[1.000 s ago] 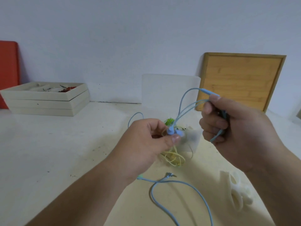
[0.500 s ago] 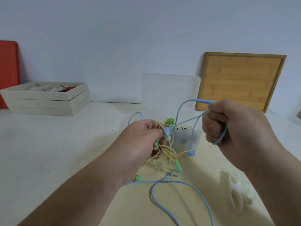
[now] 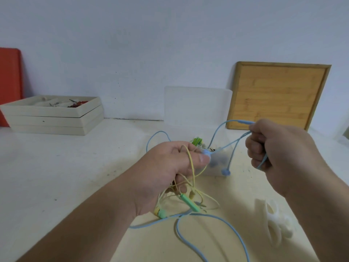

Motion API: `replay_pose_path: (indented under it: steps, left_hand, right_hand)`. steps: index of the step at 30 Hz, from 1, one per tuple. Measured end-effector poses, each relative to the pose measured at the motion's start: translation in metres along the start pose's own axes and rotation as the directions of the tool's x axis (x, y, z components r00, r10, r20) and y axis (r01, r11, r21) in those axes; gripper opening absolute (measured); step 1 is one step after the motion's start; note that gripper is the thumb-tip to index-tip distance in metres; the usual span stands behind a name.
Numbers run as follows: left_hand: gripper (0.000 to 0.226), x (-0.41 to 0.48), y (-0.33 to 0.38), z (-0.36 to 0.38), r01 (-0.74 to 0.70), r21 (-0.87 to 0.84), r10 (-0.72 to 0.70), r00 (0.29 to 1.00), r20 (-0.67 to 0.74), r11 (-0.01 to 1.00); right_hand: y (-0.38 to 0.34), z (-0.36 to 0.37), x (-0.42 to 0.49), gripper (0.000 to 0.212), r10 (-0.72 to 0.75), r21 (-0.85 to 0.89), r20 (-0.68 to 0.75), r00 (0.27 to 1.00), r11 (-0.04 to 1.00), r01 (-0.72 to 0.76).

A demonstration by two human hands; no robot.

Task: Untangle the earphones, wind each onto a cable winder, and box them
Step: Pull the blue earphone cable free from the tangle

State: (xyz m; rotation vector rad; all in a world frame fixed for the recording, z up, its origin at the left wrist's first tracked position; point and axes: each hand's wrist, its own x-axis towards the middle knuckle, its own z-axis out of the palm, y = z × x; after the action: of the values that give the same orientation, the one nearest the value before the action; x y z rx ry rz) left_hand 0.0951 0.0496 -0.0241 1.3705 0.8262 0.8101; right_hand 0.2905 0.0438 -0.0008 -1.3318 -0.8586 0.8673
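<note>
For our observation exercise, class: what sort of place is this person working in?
Probably a plain indoor workbench or sorting station: a scuffed white tabletop against a bare wall, stacked cream compartment trays holding small parts, and a square wooden board leaning on the wall.

- Pale, scuffed cream worktop (image 3: 56,167), dotted with dark specks.
- Plain white wall (image 3: 151,44) behind it.
- Flat red panel (image 3: 9,86), far left, upright against the wall.
- Stack of shallow cream rectangular trays (image 3: 54,121), just beside the panel; the top tray holds small red pieces (image 3: 77,105) and other bits too small to tell.
- Square wooden board with raised frame (image 3: 277,95), far right, leaning on the wall.
</note>
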Motion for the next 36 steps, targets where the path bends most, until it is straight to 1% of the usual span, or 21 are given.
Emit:
replay_pose_path:
  steps: [3, 4, 7, 10, 12, 14, 16, 17, 19, 21, 22, 23, 24, 25, 26, 27, 28, 29, 31, 34, 36]
  left_hand:
    - [0.014, 0.000, -0.003, -0.002, -0.033, 0.205, 0.053, 0.994, -0.096, 0.978]
    - [0.017, 0.001, -0.004, -0.002, -0.031, 0.226, 0.062, 0.990, -0.129, 0.974]
    - [0.035, 0.003, -0.003, -0.001, 0.006, 0.151, 0.028, 0.975, -0.219, 0.989]
    - [0.040, 0.005, -0.004, -0.002, 0.015, 0.151, 0.023, 0.969, -0.246, 0.988]
    - [0.040, 0.006, -0.008, -0.004, 0.032, 0.207, 0.025, 0.963, -0.267, 0.978]
    - [0.030, 0.006, -0.009, -0.006, 0.048, 0.215, 0.017, 0.957, -0.289, 0.975]
    - [0.018, 0.005, -0.008, -0.006, 0.039, 0.191, 0.020, 0.955, -0.297, 0.981]
    - [0.016, 0.004, -0.006, -0.006, 0.029, 0.192, 0.029, 0.955, -0.294, 0.981]
    - [0.020, 0.002, 0.001, -0.011, 0.009, 0.212, 0.056, 0.954, -0.296, 0.977]
    - [0.026, -0.003, 0.012, -0.025, -0.011, 0.204, 0.086, 0.928, -0.363, 0.979]
    - [0.028, -0.004, 0.017, -0.035, -0.021, 0.203, 0.108, 0.897, -0.429, 0.979]
    - [0.029, -0.006, 0.021, -0.046, -0.023, 0.229, 0.140, 0.849, -0.510, 0.973]
    - [0.030, -0.008, 0.024, -0.057, -0.009, 0.293, 0.190, 0.779, -0.597, 0.956]
    - [0.030, -0.009, 0.024, -0.068, 0.032, 0.383, 0.256, 0.693, -0.674, 0.923]
    - [0.027, -0.010, 0.023, -0.077, 0.105, 0.476, 0.325, 0.602, -0.730, 0.873]
    - [0.023, -0.011, 0.021, -0.084, 0.196, 0.551, 0.385, 0.531, -0.755, 0.811]
    - [0.019, -0.012, 0.018, -0.090, 0.286, 0.604, 0.420, 0.503, -0.756, 0.744]
    - [0.017, -0.013, 0.016, -0.094, 0.360, 0.633, 0.424, 0.510, -0.749, 0.685]
    - [0.017, -0.014, 0.013, -0.096, 0.446, 0.657, 0.355, 0.588, -0.727, 0.608]
    - [0.023, -0.013, 0.010, -0.088, 0.434, 0.676, 0.193, 0.740, -0.644, 0.596]
    - [0.025, -0.014, 0.009, -0.080, 0.394, 0.683, 0.110, 0.815, -0.569, 0.616]
  right_hand:
    - [0.000, 0.001, 0.000, 0.041, 0.003, -0.012, 0.014, 1.000, 1.000, -0.003]
    - [0.000, 0.001, -0.001, 0.039, 0.000, -0.009, 0.026, 1.000, 1.000, 0.000]
    - [-0.001, 0.000, -0.001, 0.038, -0.015, 0.014, 0.075, 0.997, 1.000, 0.014]
    - [-0.002, 0.001, -0.004, 0.046, -0.055, 0.117, 0.151, 0.987, 0.992, 0.037]
    - [-0.003, 0.002, -0.006, 0.048, -0.115, 0.212, 0.230, 0.966, 0.975, 0.066]
    - [-0.003, 0.002, -0.010, 0.045, -0.182, 0.242, 0.331, 0.926, 0.965, 0.103]
    - [-0.003, 0.003, -0.012, 0.044, -0.199, 0.183, 0.391, 0.899, 0.974, 0.136]
    - [-0.002, 0.003, -0.011, 0.046, -0.184, 0.131, 0.376, 0.908, 0.981, 0.144]
    - [0.000, 0.001, -0.006, 0.051, -0.141, 0.007, 0.286, 0.948, 0.989, 0.145]
    - [0.001, -0.004, 0.002, 0.047, -0.112, -0.102, 0.192, 0.975, 0.986, 0.134]
    - [0.001, -0.007, 0.005, 0.044, -0.107, -0.134, 0.156, 0.982, 0.983, 0.129]
    - [0.001, -0.010, 0.007, 0.040, -0.106, -0.148, 0.128, 0.986, 0.981, 0.125]
    - [0.000, -0.013, 0.009, 0.038, -0.108, -0.144, 0.109, 0.988, 0.982, 0.123]
    - [-0.001, -0.015, 0.010, 0.039, -0.111, -0.134, 0.096, 0.989, 0.983, 0.123]
    - [-0.002, -0.016, 0.011, 0.041, -0.113, -0.130, 0.089, 0.990, 0.984, 0.125]
    - [-0.004, -0.017, 0.011, 0.042, -0.116, -0.145, 0.090, 0.989, 0.981, 0.128]
    - [-0.005, -0.018, 0.010, 0.044, -0.115, -0.179, 0.098, 0.989, 0.975, 0.131]
    - [-0.005, -0.019, 0.010, 0.045, -0.111, -0.225, 0.112, 0.987, 0.965, 0.134]
    - [-0.007, -0.020, 0.007, 0.050, -0.107, -0.337, 0.161, 0.981, 0.928, 0.157]
    - [-0.005, -0.020, 0.003, 0.056, -0.127, -0.540, 0.228, 0.965, 0.808, 0.234]
    - [-0.004, -0.019, 0.004, 0.055, -0.146, -0.642, 0.228, 0.963, 0.721, 0.262]
